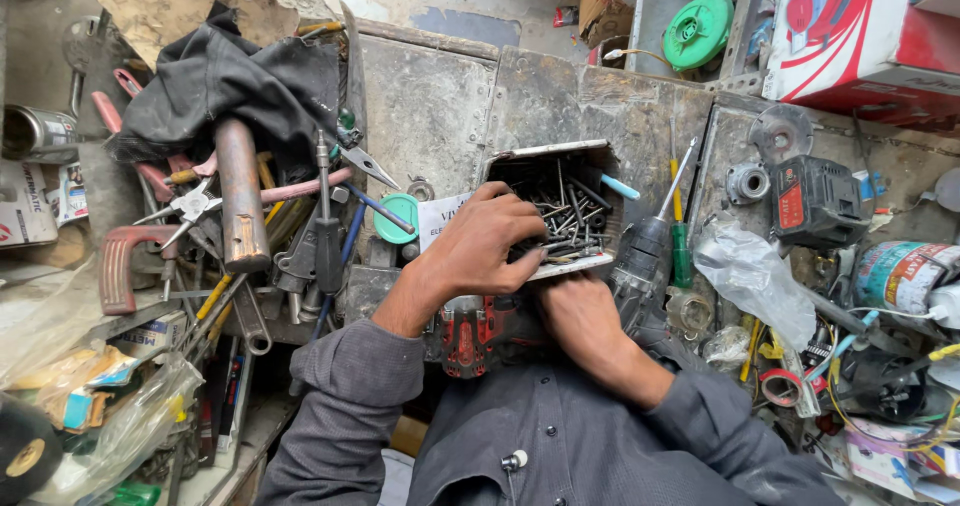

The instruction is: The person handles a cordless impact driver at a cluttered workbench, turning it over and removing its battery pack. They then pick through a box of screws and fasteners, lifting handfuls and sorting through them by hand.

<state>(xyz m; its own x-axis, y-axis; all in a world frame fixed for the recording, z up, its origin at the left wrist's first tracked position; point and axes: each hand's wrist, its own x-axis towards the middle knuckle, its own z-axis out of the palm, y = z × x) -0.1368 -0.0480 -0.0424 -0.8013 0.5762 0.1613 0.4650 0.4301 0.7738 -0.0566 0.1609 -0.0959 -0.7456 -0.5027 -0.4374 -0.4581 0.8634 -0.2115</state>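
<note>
My left hand [482, 242] reaches into a small open box [600, 152] full of dark screws and nails [568, 211], fingers curled down among them. My right hand [578, 318] sits just below the box's near edge, partly hidden under the left hand, and seems to steady it. A red and black power tool body [470, 334] lies under my left wrist. Whether either hand's fingers pinch a screw is hidden.
A heap of pliers, screwdrivers and a hammer [240, 206] lies left under a black cloth [230, 86]. A drill [645, 256], a clear plastic bag [750, 276] and a black and red battery pack [815, 201] lie right. A green blower [700, 26] sits at the back.
</note>
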